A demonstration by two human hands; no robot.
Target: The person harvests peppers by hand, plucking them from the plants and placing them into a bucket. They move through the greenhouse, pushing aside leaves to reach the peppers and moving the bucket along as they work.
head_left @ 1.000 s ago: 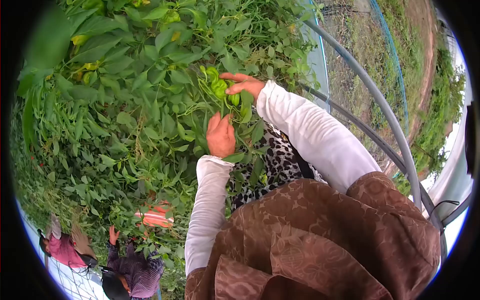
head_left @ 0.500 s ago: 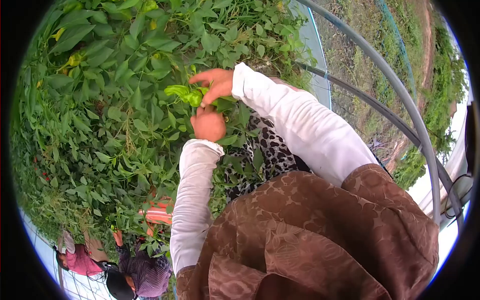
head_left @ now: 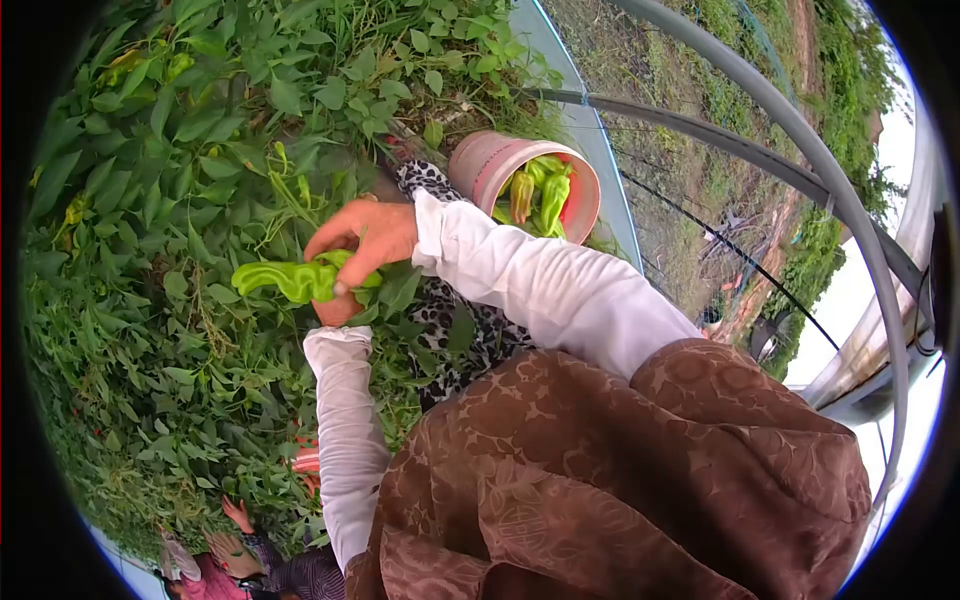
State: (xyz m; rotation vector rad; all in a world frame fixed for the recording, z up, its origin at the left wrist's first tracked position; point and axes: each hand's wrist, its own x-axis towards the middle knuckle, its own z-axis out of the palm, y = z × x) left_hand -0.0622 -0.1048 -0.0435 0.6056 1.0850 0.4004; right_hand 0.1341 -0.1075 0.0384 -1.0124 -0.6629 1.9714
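Note:
A long, wrinkled light green pepper (head_left: 280,278) lies across my two hands over the plants, its tip pointing left. From below, my left hand (head_left: 338,309) is closed around it, most of its fingers hidden behind the pepper. Over the stem end bends my right hand (head_left: 368,235), thumb and fingers gripping the pepper from above. Green leaves (head_left: 403,292) surround both hands. To the right of my right hand, a pale pinkish bucket (head_left: 478,165) holds several green peppers (head_left: 553,200), one partly brownish.
Dense pepper plants (head_left: 130,330) fill the left side. A grey curved pipe (head_left: 800,150) and a straight bar (head_left: 700,117) cross on the right, beside a pale sheet edge (head_left: 570,75). Two other people (head_left: 300,575) are among the plants at the lower left.
Both hands have shifted left and down in view with the pepper, which now shows more of its length. The bucket of peppers has come into view as the camera turned.

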